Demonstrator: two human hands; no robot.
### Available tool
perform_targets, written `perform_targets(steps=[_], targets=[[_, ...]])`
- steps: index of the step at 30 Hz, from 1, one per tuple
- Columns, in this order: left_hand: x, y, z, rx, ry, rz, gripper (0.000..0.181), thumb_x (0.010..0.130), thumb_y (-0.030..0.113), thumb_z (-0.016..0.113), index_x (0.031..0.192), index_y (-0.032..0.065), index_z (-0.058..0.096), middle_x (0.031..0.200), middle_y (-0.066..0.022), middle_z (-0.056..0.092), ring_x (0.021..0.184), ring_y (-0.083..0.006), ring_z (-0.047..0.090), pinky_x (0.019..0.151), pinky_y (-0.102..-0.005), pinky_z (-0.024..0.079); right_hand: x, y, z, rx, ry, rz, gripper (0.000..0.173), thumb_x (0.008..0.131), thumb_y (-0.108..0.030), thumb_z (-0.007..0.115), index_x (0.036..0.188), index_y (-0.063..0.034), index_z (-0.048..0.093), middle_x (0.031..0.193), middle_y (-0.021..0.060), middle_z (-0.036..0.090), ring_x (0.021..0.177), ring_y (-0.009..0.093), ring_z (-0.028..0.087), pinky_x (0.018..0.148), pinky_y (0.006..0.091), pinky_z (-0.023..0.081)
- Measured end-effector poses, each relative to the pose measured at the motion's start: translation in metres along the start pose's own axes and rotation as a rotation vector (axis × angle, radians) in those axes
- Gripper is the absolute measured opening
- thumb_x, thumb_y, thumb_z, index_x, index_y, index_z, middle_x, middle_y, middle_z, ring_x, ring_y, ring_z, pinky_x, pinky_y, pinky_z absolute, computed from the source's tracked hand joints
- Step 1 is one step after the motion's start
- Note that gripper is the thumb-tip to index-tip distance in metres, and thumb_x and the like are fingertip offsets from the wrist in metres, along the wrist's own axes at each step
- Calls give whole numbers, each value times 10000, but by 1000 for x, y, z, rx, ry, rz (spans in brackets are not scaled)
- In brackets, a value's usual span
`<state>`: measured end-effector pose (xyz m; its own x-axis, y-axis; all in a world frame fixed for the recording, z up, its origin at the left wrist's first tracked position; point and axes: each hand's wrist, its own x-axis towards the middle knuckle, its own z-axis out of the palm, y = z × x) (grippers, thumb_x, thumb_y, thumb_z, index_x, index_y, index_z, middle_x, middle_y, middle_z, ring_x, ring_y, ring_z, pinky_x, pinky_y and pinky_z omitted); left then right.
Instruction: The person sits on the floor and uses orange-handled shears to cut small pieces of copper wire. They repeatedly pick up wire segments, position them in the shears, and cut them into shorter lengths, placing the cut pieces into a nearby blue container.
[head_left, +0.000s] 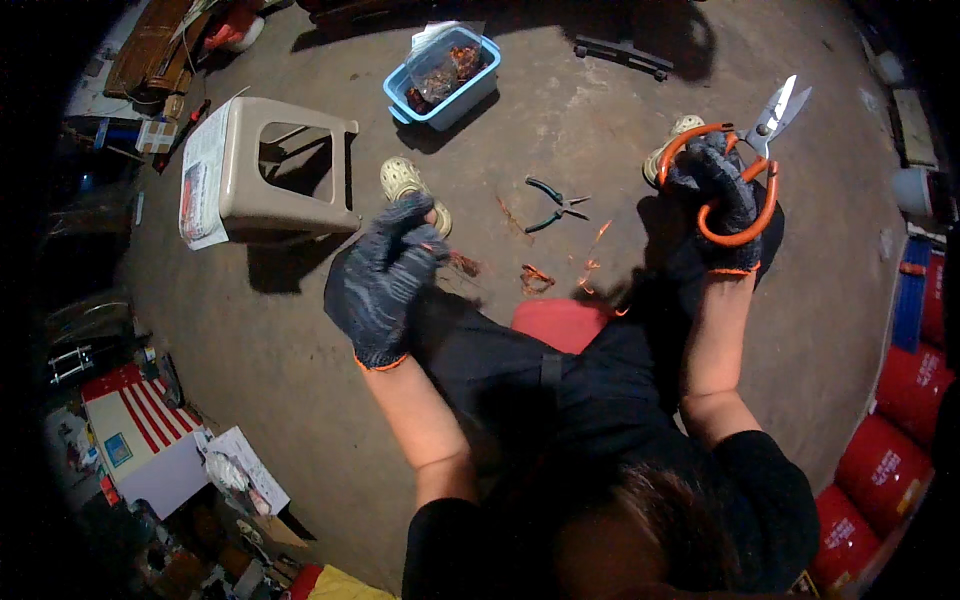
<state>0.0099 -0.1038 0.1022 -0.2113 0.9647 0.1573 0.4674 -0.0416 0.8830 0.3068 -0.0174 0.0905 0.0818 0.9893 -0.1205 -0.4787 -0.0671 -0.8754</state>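
Observation:
My right hand (724, 180), in a dark knit work glove with an orange cuff, holds scissors (765, 131) with large orange loop handles; the blades point up and stand apart. My left hand (394, 262), in a matching glove, is raised over my left knee with its fingers curled; whether something thin is between them cannot be made out. Between my feet, pliers (559, 205) with dark green handles lie spread on the concrete floor. Closer to me are a small coil of copper-coloured wire (536, 279), a reddish wire bundle (463, 264) and loose orange strands (589, 276).
A beige plastic stool (289, 214) stands at the left. Beyond my feet is a blue plastic bin (465, 97) holding wire scraps and a clear bag. I sit on a red seat (559, 322). Red containers (885, 465) line the right edge; boxes and clutter fill the lower left.

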Motion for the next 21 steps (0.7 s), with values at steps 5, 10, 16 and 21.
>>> perform_targets(steps=[5, 10, 16, 21], targets=[[8, 42, 6, -68, -587, -70, 505, 729, 139, 669, 1188, 27, 489, 892, -50, 599, 787, -113, 583, 678, -231, 449, 3, 13, -6, -200, -176, 56, 326, 824, -354, 392, 971, -71, 461, 854, 66, 504, 755, 209, 488, 665, 353, 410], [-1, 20, 49, -305, -493, -144, 637, 720, 164, 688, 1266, 23, 392, 1115, -101, 528, 954, -181, 538, 845, -271, 417, 5, 27, -11, -404, -303, 63, 537, 859, -520, 281, 1065, -56, 455, 940, 116, 533, 838, 286, 515, 739, 447, 432], [7, 5, 111, -11, -232, 342, 672, 690, 176, 704, 1263, 26, 388, 1133, -169, 511, 1020, -283, 505, 907, -346, 376, -2, 27, 1, -456, -288, 26, 550, 872, -537, 268, 1092, -68, 454, 949, 110, 536, 862, 284, 518, 767, 457, 433], [11, -13, 135, -352, -459, 82, 433, 729, 95, 646, 1137, 28, 517, 995, -117, 590, 890, -236, 576, 798, -314, 450, -4, 13, -3, -514, -280, 17, 523, 875, -524, 282, 1093, -82, 457, 923, 97, 535, 837, 263, 522, 763, 446, 435]])
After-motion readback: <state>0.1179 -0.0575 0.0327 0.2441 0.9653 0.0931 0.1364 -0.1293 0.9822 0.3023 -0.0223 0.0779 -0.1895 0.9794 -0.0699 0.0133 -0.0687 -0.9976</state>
